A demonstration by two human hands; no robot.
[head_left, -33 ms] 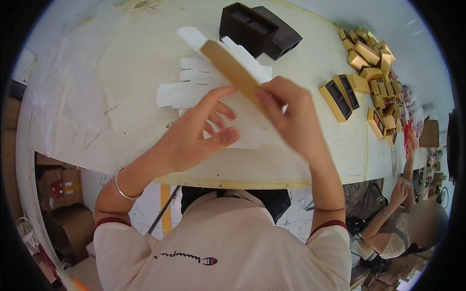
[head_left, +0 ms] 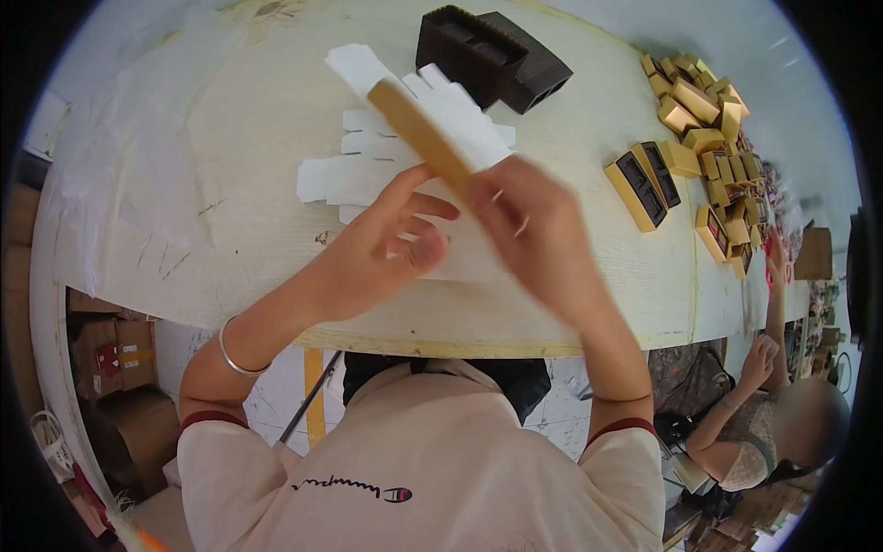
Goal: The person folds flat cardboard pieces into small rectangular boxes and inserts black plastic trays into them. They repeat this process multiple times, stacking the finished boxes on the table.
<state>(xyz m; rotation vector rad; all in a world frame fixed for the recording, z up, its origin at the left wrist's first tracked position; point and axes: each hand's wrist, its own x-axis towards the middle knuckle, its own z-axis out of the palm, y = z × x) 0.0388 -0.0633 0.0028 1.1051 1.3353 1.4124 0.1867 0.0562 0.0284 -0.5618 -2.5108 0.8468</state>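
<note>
A partly folded carton (head_left: 418,131), gold on one side with white flaps, is tilted above the table. My right hand (head_left: 533,225), a little blurred, pinches its near end between thumb and fingers. Beside it, my left hand (head_left: 386,239) has its fingers apart and curved. The left index fingertip is at the carton's long edge; whether it touches I cannot tell. Beneath the carton and hands, flat white carton blanks (head_left: 322,179) lie on the table, partly hidden.
Black plastic trays (head_left: 469,55) stand at the table's far side. Gold boxes with black inserts (head_left: 636,191) lie to the right, near a pile of gold boxes (head_left: 694,101). Clear plastic film (head_left: 120,175) covers the left. Another person (head_left: 759,432) is at far right.
My right hand and the carton have shifted slightly left and away from me. My left hand has turned a little, its fingers still apart.
</note>
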